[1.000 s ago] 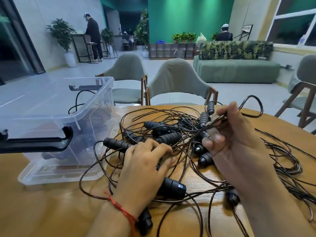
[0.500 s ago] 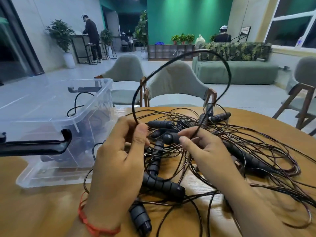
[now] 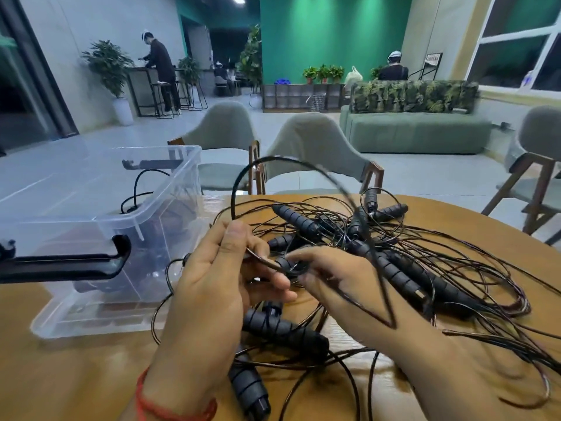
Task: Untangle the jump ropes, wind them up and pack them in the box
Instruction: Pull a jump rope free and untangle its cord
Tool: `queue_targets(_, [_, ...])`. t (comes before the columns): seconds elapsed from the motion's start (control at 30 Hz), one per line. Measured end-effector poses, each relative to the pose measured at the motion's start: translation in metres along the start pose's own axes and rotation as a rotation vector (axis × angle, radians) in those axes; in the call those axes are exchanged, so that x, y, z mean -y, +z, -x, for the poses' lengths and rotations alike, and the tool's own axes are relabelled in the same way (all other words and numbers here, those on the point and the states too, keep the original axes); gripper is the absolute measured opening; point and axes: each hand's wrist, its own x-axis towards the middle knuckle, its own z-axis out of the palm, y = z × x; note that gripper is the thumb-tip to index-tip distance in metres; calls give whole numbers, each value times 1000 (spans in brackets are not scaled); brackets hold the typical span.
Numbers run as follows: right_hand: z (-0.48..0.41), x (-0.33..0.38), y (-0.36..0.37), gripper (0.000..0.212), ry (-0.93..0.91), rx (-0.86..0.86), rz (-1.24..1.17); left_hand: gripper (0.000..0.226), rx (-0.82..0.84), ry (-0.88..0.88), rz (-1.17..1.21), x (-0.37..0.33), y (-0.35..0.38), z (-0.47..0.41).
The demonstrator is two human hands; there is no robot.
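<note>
Both hands are up over the table [image 3: 76, 375], right in the thick of it. The left hand [image 3: 212, 287] has one cord [image 3: 279, 158] pinched between thumb and fingers, and from that grip the cord springs up in a tall loop, arcs over the pile and drops, blurred, across the back of the right hand [image 3: 349, 293]. The right hand's fingertips are curled in close to the left's, nipping a thin strand of that cord between the two hands, though the blur makes the exact grip hard to read. Behind and to the right sprawl the ropes [image 3: 425, 268], a knotted heap of dark strands and ribbed black handles spread over the right half of the table. Two more handles [image 3: 285, 329] lie side by side just under the hands, another [image 3: 249, 390] beside the left wrist, which wears a red string [image 3: 170, 411]. Over on the left stands the clear box [image 3: 170, 189], lid off, its black latch [image 3: 66, 265] nearest the camera; one rope loop [image 3: 136, 189] pokes up inside it. Past the table are two grey chairs [image 3: 315, 147] and a green sofa [image 3: 416, 132].
</note>
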Motion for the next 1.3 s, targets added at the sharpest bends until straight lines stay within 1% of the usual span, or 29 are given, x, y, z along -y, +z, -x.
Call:
queue_targets(0.07, [-1,0,-2,24,-27,-75,-33,29,12,14,43,2,-3,-3])
queue_targets(0.13, [-2,1,-9,19,-9,-132,-130,36,52,35,101,7,-9,-7])
queue_targets(0.2, [0,1,-14,22,-33,-141,-132,42,60,18,77,16,-16,-11])
queue_targets(0.23, [0,0,-17,25,-53,-140,-97,42,46,-17,20,21,-18,-12])
queue_targets(0.3, [1,-3,-20,31,-121,-127,-19,38,26,-146,-136,31,-17,-15])
queue_targets(0.37, [3,-7,-22,36,-174,-68,26,35,70,-295,-271,36,-12,-15])
queue_targets(0.4, [4,-8,-23,38,-177,-34,26,31,104,-352,-296,36,-9,-15])
queue_targets(0.5, [7,-6,-28,39,-132,10,-40,23,195,-451,-246,39,-3,-13])
queue_targets(0.6, [10,-9,-30,29,-103,5,-63,28,249,-519,-209,43,2,-9])
queue_targets(0.7, [11,-13,-33,33,-93,23,-10,29,248,-546,-147,44,7,-8])
queue_targets(0.8, [10,-16,-36,40,-93,-15,49,19,186,-497,-143,46,9,-9])
queue_targets(0.93, [9,-21,-41,41,9,-109,89,16,63,-384,-120,38,1,-12])
queue_targets(1.03, [9,-21,-46,42,97,-192,107,18,-55,-199,-134,30,-5,-16])
queue_targets(1.1, [9,-20,-47,40,144,-222,76,25,-153,-43,-204,22,-11,-16])
queue_targets(1.13, [8,-19,-47,37,166,-236,46,28,-173,27,-236,17,-13,-16])
queue_targets(1.2, [6,-17,-46,35,185,-256,-17,29,-127,86,-221,7,-15,-16])
queue_targets(1.27, [4,-11,-42,42,164,-225,-71,26,-30,58,-146,0,-13,-14])
queue_targets(1.3, [4,-8,-38,46,138,-198,-80,28,16,66,-162,-3,-12,-12])
